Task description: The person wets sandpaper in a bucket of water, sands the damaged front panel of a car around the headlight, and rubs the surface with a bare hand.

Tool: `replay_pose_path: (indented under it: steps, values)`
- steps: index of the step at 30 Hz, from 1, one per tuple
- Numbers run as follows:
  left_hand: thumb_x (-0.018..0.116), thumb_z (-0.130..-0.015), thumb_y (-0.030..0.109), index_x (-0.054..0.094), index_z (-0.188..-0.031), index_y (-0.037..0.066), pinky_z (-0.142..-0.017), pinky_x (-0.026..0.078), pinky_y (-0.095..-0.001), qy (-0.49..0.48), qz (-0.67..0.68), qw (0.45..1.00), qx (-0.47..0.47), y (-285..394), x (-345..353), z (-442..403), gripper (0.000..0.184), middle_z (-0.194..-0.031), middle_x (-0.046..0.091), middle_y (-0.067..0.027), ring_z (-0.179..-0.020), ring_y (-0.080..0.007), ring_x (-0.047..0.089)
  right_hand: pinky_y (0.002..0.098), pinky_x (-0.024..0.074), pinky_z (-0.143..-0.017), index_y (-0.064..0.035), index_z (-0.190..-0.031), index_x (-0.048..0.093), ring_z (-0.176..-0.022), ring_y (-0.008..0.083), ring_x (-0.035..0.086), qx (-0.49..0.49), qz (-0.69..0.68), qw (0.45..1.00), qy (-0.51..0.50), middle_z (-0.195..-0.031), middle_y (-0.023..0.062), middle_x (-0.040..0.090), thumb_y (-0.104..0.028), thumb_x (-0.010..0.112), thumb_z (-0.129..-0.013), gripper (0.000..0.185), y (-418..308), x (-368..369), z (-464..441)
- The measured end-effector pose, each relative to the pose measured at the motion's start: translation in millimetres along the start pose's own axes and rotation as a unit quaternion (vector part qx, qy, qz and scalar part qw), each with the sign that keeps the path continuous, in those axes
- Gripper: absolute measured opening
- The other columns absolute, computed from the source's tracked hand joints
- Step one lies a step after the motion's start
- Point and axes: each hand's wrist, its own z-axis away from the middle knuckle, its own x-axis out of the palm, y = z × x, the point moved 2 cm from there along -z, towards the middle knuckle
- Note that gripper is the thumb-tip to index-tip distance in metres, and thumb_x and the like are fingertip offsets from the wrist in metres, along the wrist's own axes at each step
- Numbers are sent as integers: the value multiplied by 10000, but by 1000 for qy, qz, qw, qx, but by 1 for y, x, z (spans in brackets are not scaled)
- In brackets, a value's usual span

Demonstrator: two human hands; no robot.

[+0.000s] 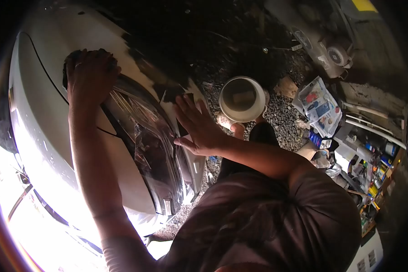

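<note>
My left hand (93,75) is closed over a dark, bunched-up cloth (109,56), which it presses against the pale car panel (45,86) above the lamp. The cloth's edges show around my fingers; most of it is hidden under the hand. My right hand (197,129) lies open with fingers spread, by the outer edge of the car's headlight (154,149), and appears to rest on the bodywork there. Nothing shows in that hand. A dark seam runs along the panel to the left of my left hand.
On the gravel (281,113) beside my feet stands a pale bucket (261,102). Newspaper sheets (319,106) lie to its right. Further right are bottles, cans and tools in a heap (371,167). A round-ended machine (335,56) is at the upper right, and white pipes (376,129) run along the right side.
</note>
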Motion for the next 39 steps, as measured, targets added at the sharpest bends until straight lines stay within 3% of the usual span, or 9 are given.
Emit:
replay_pose_path:
  steps: [7,12,15,20,21,24,31,35,39]
  values:
    - [707,-946,420,733,-1333,167,-1269,257,-604,27,31,999,-8,2,4,-6,463,-1444,669,-86,-1490,-344,487,669,172,-1285,47,-1676,200,-1636,458,152,30,12,995,97,-1752,300,144,-640,489,-1066,963,15,-22,-58]
    - [720,-933,412,734,-1327,163,-1271,262,-601,-19,31,999,-16,0,-3,-5,466,-1430,672,-93,-1466,-349,505,664,148,-1292,47,-1684,175,-1641,480,104,3,42,999,0,-1753,308,146,-621,567,-1032,1013,0,-15,-2]
    - [721,-933,410,736,-1311,162,-1254,286,-587,76,34,996,13,-1,9,0,453,-1404,684,-93,-1440,-347,524,664,138,-1293,41,-1692,156,-1648,464,94,6,3,999,33,-1764,299,111,-597,579,-1035,1008,5,-17,-32]
    - [787,-799,366,779,-996,145,-1099,448,-505,34,-25,997,66,0,-3,-10,296,-1046,754,-80,-1073,-343,687,642,110,-1311,48,-1680,189,-1650,429,120,46,-45,997,48,-1752,305,150,-589,523,-1070,943,0,-42,-62]
    - [786,-809,400,784,-1085,154,-1172,398,-550,153,45,985,69,-10,7,-1,369,-1153,750,-88,-1199,-337,661,656,86,-1307,70,-1677,163,-1651,447,93,35,10,999,2,-1752,317,130,-583,538,-1062,972,1,-33,-48]
    - [792,-833,437,747,-1284,145,-1296,228,-615,40,82,995,-27,2,-24,9,539,-1403,668,-97,-1484,-330,467,695,107,-1273,77,-1669,191,-1638,498,100,-17,17,1000,4,-1743,345,122,-574,575,-1039,984,-4,-26,-5]
    - [762,-845,438,764,-1237,128,-1284,230,-623,54,97,994,-18,-2,-19,6,500,-1357,690,-92,-1427,-327,517,662,149,-1285,30,-1660,265,-1599,483,240,-46,-38,990,127,-1718,303,252,-521,636,-1024,920,14,-43,-111]
    - [737,-847,427,789,-1152,138,-1254,276,-593,84,-17,996,22,0,-11,6,423,-1281,726,-86,-1303,-284,611,629,134,-1307,-1,-1671,278,-1623,452,196,-32,12,999,41,-1739,278,223,-562,642,-1007,942,20,-29,-66]
    - [740,-884,435,770,-1224,132,-1261,257,-611,34,35,999,25,-2,-3,2,456,-1325,711,-99,-1386,-308,563,634,101,-1319,-1,-1655,333,-1648,429,116,-66,4,997,27,-1776,239,141,-593,642,-994,939,30,-20,-51]
